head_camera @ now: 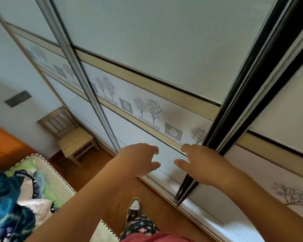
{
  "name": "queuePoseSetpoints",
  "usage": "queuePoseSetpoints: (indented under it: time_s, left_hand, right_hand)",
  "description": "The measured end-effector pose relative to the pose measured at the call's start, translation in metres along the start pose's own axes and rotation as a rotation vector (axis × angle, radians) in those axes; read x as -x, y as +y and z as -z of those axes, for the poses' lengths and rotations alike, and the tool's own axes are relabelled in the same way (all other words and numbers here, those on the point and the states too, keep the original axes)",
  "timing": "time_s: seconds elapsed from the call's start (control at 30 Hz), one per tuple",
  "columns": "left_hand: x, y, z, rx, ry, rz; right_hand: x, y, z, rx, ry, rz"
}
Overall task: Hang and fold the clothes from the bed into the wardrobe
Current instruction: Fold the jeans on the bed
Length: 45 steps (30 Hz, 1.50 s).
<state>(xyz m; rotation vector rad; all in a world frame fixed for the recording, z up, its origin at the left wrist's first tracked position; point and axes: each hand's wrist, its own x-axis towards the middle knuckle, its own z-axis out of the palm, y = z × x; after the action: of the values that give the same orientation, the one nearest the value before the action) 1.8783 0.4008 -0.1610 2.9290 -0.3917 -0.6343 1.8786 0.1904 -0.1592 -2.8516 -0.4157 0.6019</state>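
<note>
Clothes [9, 193]: crumpled heap, blue-green print over pale fabric, on the bed [59, 173], well apart from the wardrobe [147, 41] and to its left; heap cut off by the frame edge, separate garments not countable

Wardrobe fills most of the view, sliding doors closed, tree-print band across the middle. Inside hidden. Top and right end cut off

Left hand [138, 159]: raised just before the wardrobe's middle door panel, below the tree band, fingers loosely curled, holding nothing. Contact with the panel unclear

Right hand [203, 165]: beside the left, apart from it, at the wardrobe's dark door edge [234, 102]. Thumb and forefinger spread; remaining fingers hidden behind the back of the hand, so cannot tell whether they hook the edge or only lie against it

Both forearms stretched toward the wardrobe, bare, elbows out of frame

Wooden chair [73, 137] stands against the wardrobe's left end, blurred. One shoe [134, 206] on the wooden floor at the wardrobe's foot, under patterned trousers
</note>
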Motion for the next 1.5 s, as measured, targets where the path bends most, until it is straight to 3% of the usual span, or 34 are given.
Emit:
queuePoseSetpoints:
  time_s: [0.13,0.37,0.57,0.7,0.9,1.2,1.3,1.37,1.5]
  left_hand:
    - [-0.041,-0.021,0.009,-0.071,-0.022,-0.165]
    - [-0.106,-0.043,0.034,-0.297,-0.106,-0.535]
    - [-0.121,-0.049,0.041,-0.389,-0.131,-0.750]
    - [-0.124,-0.047,0.041,-0.400,-0.127,-0.821]
    - [-0.128,-0.046,0.048,-0.365,-0.082,-0.862]
    - [-0.127,-0.055,0.056,-0.208,0.067,-0.842]
    - [-0.127,-0.065,0.056,-0.153,0.109,-0.807]
    - [-0.127,-0.072,0.055,-0.118,0.106,-0.769]
    - [-0.125,-0.083,0.048,-0.058,0.088,-0.713]
  right_hand:
    - [-0.008,-0.009,-0.012,-0.055,0.134,-0.145]
    - [-0.024,-0.038,-0.028,-0.168,0.240,-0.558]
    - [-0.018,-0.060,-0.034,-0.392,0.420,-0.909]
    - [-0.027,-0.066,-0.033,-0.515,0.531,-1.008]
    - [-0.044,-0.061,-0.031,-0.702,0.666,-0.992]
    - [-0.032,-0.050,-0.022,-0.607,0.505,-0.843]
    - [-0.032,-0.053,-0.005,-0.477,0.464,-0.775]
    - [-0.029,-0.057,0.016,-0.417,0.626,-0.696]
    - [-0.027,-0.071,0.071,-0.542,1.044,-0.382]
